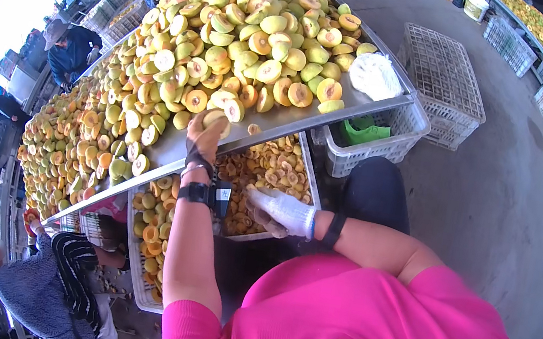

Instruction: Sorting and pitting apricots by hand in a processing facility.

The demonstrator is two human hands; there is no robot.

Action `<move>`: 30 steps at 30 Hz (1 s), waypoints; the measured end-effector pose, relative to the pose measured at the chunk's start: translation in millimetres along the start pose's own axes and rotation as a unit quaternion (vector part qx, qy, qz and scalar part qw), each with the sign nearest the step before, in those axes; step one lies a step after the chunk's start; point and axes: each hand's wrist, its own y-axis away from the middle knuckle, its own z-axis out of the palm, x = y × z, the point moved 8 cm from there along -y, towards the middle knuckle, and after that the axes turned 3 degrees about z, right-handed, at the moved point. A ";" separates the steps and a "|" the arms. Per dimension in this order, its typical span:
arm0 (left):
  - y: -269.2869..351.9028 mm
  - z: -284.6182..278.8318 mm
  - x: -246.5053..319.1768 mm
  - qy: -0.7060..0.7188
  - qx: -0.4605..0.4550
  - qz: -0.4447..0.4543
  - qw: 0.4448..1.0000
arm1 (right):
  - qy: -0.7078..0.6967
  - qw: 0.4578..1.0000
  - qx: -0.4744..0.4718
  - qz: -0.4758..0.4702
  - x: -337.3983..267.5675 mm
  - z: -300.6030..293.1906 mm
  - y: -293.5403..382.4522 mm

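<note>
My left hand (205,139), with a dark band around the wrist, grips a peach half (216,119) at the near edge of the metal table (168,148). A large heap of peach halves (249,43) covers much of that table. Below the edge, my right hand (281,212) wears a white knit glove. It is over a white crate (310,167) of peach pits and brown scraps (277,165); its fingertips are partly hidden, and I cannot tell whether they hold anything. To the left, another crate (132,259) contains pitted peach halves (153,233).
A white cloth bundle (375,77) lies on the table's right corner. Beneath it stands a crate (370,153) containing a green item (365,131). Upturned crates (442,84) are stacked on the floor. One co-worker (42,271) bends at lower left; others work along the far side.
</note>
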 end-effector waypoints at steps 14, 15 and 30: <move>119.3 -4.9 45.0 0.512 0.066 -0.090 0.852 | 0.351 0.875 0.153 -0.296 -69.0 2.2 17.8; 122.6 -5.3 45.9 0.514 0.067 -0.089 0.850 | 0.353 0.874 0.153 -0.296 -69.3 4.3 18.2; 132.9 -1.0 55.8 0.582 0.042 -0.099 0.806 | 0.410 0.867 0.138 -0.248 -59.9 22.1 28.2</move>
